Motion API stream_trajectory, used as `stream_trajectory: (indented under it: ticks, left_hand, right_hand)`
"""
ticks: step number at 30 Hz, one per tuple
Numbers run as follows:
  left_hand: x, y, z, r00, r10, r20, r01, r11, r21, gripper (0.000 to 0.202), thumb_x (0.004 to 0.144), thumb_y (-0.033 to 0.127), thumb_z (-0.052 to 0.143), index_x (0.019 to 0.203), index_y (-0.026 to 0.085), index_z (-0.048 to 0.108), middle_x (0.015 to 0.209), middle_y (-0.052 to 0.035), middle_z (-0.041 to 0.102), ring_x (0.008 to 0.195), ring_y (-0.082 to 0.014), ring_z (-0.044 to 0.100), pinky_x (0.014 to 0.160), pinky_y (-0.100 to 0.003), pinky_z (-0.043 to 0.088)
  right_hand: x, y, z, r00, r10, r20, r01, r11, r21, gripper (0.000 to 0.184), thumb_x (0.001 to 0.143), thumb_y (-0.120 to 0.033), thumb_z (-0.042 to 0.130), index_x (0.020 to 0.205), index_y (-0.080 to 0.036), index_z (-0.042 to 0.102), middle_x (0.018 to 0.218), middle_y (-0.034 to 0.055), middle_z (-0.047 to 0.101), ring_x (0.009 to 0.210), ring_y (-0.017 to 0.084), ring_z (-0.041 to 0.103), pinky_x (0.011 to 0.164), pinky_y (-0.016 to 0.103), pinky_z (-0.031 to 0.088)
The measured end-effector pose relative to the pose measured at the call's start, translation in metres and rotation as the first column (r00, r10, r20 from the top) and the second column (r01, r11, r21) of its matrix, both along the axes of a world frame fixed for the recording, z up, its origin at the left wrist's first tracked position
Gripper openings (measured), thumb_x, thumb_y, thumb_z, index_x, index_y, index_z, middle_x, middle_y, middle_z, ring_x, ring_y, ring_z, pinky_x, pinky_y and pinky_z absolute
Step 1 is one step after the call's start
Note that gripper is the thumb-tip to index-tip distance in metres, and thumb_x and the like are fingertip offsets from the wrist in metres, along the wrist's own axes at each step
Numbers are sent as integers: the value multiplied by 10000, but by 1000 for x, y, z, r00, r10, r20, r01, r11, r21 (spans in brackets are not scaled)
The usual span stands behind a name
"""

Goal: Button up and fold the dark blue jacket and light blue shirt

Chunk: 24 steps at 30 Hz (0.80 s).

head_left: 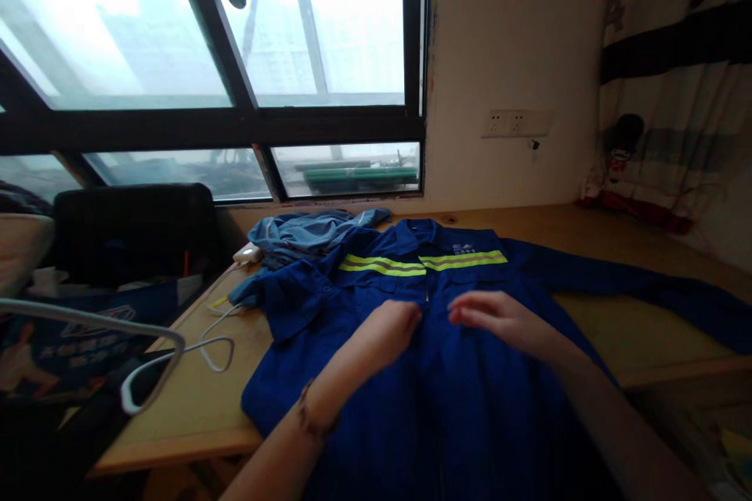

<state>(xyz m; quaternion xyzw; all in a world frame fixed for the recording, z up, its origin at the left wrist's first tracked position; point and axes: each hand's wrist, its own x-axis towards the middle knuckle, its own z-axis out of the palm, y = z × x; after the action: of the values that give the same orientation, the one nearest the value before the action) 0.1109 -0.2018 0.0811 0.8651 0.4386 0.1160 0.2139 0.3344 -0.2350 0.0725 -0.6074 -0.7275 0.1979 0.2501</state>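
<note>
- Your left hand (pixel 392 331) curls on the blue jacket (pixel 446 399), draped over the near edge of the desk (pixel 193 415); whether it grips cloth, can't tell.
- Your right hand (pixel 499 319) lies open, flat, just beside.

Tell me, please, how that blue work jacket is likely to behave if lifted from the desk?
Probably floppy: the blue work jacket lies flat, its sleeve trailing limp along the desk. Likely to slide off if pushed, since its hem already overhangs the edge.
</note>
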Motion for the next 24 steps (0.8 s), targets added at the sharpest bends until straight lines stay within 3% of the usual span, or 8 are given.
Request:
stream_trajectory:
  ticks: [2,5,7,9,11,16,19,24]
  left_hand:
    - [32,55,-11,999,13,-46,-8,994,110,314,831,183,322,848,134,632,841,-118,639,827,-198,585,770,-285,411]
    - [59,118,-50,995,67,-72,-50,977,209,334,840,170,313,1080,136,543,1083,-119,581,1000,-196,531,864,-303,376]
    - [59,143,-79,992,93,-80,-67,958,279,382,859,294,327,1204,182,450,1257,-77,469,1155,-211,410,961,-357,294]
    - [53,160,-102,983,168,-74,-136,936,324,488,855,428,305,1278,192,363,1317,-65,402,1216,-230,330,996,-398,237]
    - [47,171,-116,969,240,-58,-205,913,353,575,835,515,274,1294,175,343,1328,-81,384,1227,-249,307,1002,-419,215]
    - [46,180,-123,954,298,27,-281,864,417,552,813,540,310,1208,182,456,1290,-103,424,1212,-272,313,984,-447,219]
    - [44,176,-120,975,206,90,-224,876,427,403,803,462,415,1078,202,553,1168,-88,523,1114,-252,417,934,-405,292]
    - [39,173,-114,973,146,176,-196,931,309,186,758,324,516,864,206,613,866,-38,614,821,-176,548,715,-272,399]
  right_hand:
    - [-19,53,-12,999,-50,-3,50,998,28,401,822,-384,346,1108,-213,570,1032,71,616,1040,218,500,889,376,357]
    - [-30,114,-45,967,-239,88,235,970,54,398,858,-297,294,1182,-212,510,1216,90,505,1158,243,389,964,445,240]
    - [-24,142,-72,913,-334,234,324,942,83,404,854,-336,328,1222,-241,465,1308,65,414,1210,264,306,982,479,179]
    - [-12,164,-94,885,-325,335,310,946,100,421,849,-397,338,1241,-280,436,1338,29,377,1223,266,277,985,472,162]
    - [-1,181,-108,878,-284,385,262,959,110,438,846,-447,324,1250,-308,417,1346,4,365,1225,259,269,985,453,164]
    - [10,198,-120,887,-267,377,218,961,168,457,841,-474,316,1251,-300,415,1341,13,373,1219,264,267,972,457,164]
    - [8,197,-120,914,-262,310,193,952,237,417,827,-427,385,1197,-259,482,1287,43,439,1191,266,297,965,444,182]
    - [-8,192,-115,982,-121,144,64,935,348,257,815,-275,432,989,-179,596,1016,71,584,1005,175,451,877,276,314]
